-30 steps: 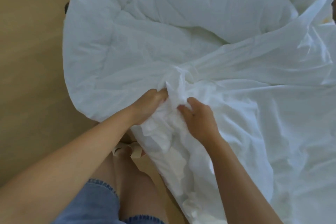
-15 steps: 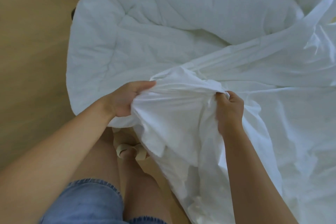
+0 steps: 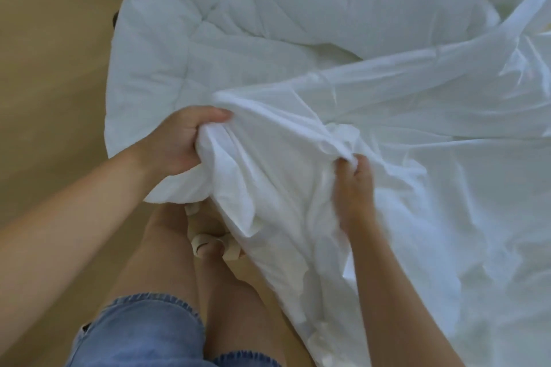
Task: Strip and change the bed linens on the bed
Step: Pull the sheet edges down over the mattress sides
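A thin white duvet cover (image 3: pixel 402 116) lies crumpled across the bed and hangs over its near edge. Under and behind it lies a thick white quilted duvet (image 3: pixel 214 45), rolled up at the far side. My left hand (image 3: pixel 176 143) grips a bunched edge of the cover together with the duvet's near corner. My right hand (image 3: pixel 354 185) pinches a fold of the cover about a forearm's length to the right. The bed itself is hidden under the linen.
A tan wooden floor (image 3: pixel 50 74) runs along the left of the bed. My legs in denim shorts (image 3: pixel 143 334) and a sandalled foot (image 3: pixel 214 244) stand right against the hanging cover. A small dark part (image 3: pixel 115 15) shows at the duvet's left edge.
Both hands moved apart from a tight bunch, spreading the cover's edge. Since half a second ago my left hand has taken a fuller grip and my right hand has dropped lower.
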{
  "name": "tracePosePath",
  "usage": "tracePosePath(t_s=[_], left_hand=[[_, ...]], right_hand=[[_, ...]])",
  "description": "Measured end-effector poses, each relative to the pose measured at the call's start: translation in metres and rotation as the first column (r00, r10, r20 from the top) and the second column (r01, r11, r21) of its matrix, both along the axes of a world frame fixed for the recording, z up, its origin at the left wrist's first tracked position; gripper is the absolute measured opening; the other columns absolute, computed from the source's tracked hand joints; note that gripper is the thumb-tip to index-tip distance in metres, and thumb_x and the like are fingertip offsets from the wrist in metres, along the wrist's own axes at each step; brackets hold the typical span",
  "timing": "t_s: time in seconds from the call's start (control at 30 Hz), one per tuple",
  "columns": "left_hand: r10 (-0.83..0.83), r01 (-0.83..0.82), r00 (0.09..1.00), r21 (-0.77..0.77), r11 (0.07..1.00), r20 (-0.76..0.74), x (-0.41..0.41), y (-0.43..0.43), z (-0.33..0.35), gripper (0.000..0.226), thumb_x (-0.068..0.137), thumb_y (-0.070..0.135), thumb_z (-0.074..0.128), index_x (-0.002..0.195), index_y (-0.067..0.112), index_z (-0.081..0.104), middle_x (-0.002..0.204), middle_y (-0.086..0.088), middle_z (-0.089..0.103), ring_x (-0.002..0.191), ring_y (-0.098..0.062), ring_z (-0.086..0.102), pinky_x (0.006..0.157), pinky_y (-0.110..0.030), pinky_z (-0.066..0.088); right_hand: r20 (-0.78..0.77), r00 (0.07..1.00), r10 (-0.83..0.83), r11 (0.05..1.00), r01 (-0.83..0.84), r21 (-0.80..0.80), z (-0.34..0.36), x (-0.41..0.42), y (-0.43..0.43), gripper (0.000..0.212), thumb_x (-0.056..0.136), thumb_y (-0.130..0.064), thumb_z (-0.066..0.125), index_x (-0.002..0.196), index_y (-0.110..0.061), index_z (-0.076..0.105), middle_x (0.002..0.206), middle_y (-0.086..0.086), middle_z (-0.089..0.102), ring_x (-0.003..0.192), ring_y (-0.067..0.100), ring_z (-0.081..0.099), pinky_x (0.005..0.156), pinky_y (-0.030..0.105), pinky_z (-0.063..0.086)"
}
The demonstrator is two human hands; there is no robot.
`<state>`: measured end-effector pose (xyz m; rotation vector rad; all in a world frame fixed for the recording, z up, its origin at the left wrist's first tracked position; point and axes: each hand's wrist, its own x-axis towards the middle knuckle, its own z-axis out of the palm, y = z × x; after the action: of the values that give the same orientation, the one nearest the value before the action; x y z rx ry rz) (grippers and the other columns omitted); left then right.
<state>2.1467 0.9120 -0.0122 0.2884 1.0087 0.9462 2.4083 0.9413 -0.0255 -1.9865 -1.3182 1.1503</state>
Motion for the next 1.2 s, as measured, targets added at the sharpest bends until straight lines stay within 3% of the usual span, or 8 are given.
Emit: tracePosePath(t_s=[0.17, 0.33, 0.5, 0.67, 0.9, 1.0, 1.07, 1.2], left_hand=[[0.176, -0.209, 0.976, -0.332, 0.920, -0.127, 0.028, -0.006, -0.029, 0.020, 0.091, 0.022, 0.054, 0.094, 0.009, 0.069, 0.086, -0.005, 0.071, 0.077, -0.020, 0.068, 0.073, -0.031, 0.052], [-0.020, -0.082, 0.915, -0.232, 0.969, -0.403, 0.055, -0.019, -0.058, 0.020, 0.095, 0.033, 0.053, 0.100, 0.019, 0.066, 0.084, 0.003, 0.075, 0.080, -0.015, 0.071, 0.069, -0.031, 0.052], [-0.130, 0.060, 0.935, -0.215, 0.975, -0.330, 0.057, -0.027, -0.060, 0.030, 0.093, 0.045, 0.052, 0.119, 0.029, 0.056, 0.102, 0.005, 0.072, 0.098, -0.017, 0.068, 0.079, -0.032, 0.053], [-0.489, 0.499, 0.853, 0.007, 0.867, -0.180, 0.085, -0.031, -0.042, 0.050, 0.075, 0.040, 0.074, 0.120, 0.030, 0.058, 0.115, 0.000, 0.068, 0.108, -0.020, 0.064, 0.085, -0.028, 0.054], [-0.687, 0.739, 0.647, 0.050, 0.672, -0.332, 0.102, -0.016, -0.032, 0.031, 0.086, 0.021, 0.069, 0.088, 0.051, 0.066, 0.088, 0.021, 0.070, 0.089, 0.003, 0.065, 0.064, -0.006, 0.048], [-0.648, 0.688, 0.635, -0.072, 0.722, -0.420, 0.115, -0.015, -0.043, 0.017, 0.087, 0.020, 0.067, 0.096, 0.033, 0.061, 0.101, 0.011, 0.067, 0.095, -0.009, 0.065, 0.067, -0.010, 0.050], [-0.607, 0.608, 0.726, -0.111, 0.786, -0.323, 0.120, -0.013, -0.044, 0.028, 0.081, 0.026, 0.072, 0.106, 0.027, 0.059, 0.108, 0.003, 0.069, 0.092, -0.013, 0.068, 0.073, -0.021, 0.054], [-0.570, 0.560, 0.811, -0.107, 0.822, -0.132, 0.134, -0.003, -0.041, 0.057, 0.069, 0.028, 0.073, 0.122, 0.017, 0.056, 0.112, -0.005, 0.069, 0.102, -0.022, 0.067, 0.086, -0.041, 0.053]], right_hand=[[-0.126, 0.942, 0.312, 0.936, -0.327, -0.128, -0.022, -0.015, -0.059, 0.041, 0.084, -0.038, 0.064, 0.119, -0.030, 0.046, 0.108, -0.017, 0.055, 0.094, -0.005, 0.055, 0.080, 0.015, 0.046], [0.033, 0.924, 0.380, 0.913, -0.369, -0.176, -0.035, -0.010, -0.064, 0.070, 0.075, -0.042, 0.071, 0.133, -0.022, 0.038, 0.123, -0.006, 0.052, 0.115, 0.015, 0.051, 0.092, 0.030, 0.048], [0.114, 0.859, 0.499, 0.843, -0.451, -0.294, -0.036, -0.006, -0.076, 0.098, 0.080, -0.038, 0.070, 0.150, -0.027, 0.003, 0.149, -0.004, 0.031, 0.134, 0.016, 0.034, 0.103, 0.026, 0.032], [-0.182, 0.980, 0.074, 0.977, -0.108, -0.186, -0.016, -0.017, -0.077, 0.021, 0.092, -0.010, 0.053, 0.105, -0.025, 0.060, 0.092, -0.006, 0.066, 0.084, 0.007, 0.064, 0.070, 0.025, 0.052], [-0.756, 0.516, -0.402, 0.894, 0.043, -0.446, 0.014, -0.005, -0.077, 0.030, 0.089, 0.002, 0.048, 0.114, -0.009, 0.059, 0.096, 0.008, 0.070, 0.086, 0.021, 0.068, 0.069, 0.028, 0.056], [-0.491, 0.824, -0.284, 0.941, 0.141, -0.307, 0.011, 0.012, -0.087, 0.028, 0.089, -0.004, 0.054, 0.112, -0.019, 0.057, 0.103, 0.000, 0.066, 0.097, 0.017, 0.063, 0.076, 0.021, 0.050], [0.048, 0.983, -0.179, 0.970, 0.184, -0.157, 0.002, 0.029, -0.095, 0.038, 0.087, -0.010, 0.059, 0.124, -0.016, 0.050, 0.119, 0.003, 0.055, 0.112, 0.020, 0.051, 0.091, 0.025, 0.040], [0.619, 0.729, -0.291, 0.925, 0.380, -0.014, -0.007, 0.078, -0.116, 0.068, 0.082, -0.029, 0.066, 0.138, -0.004, 0.037, 0.141, 0.020, 0.036, 0.131, 0.035, 0.030, 0.108, 0.042, 0.017]])
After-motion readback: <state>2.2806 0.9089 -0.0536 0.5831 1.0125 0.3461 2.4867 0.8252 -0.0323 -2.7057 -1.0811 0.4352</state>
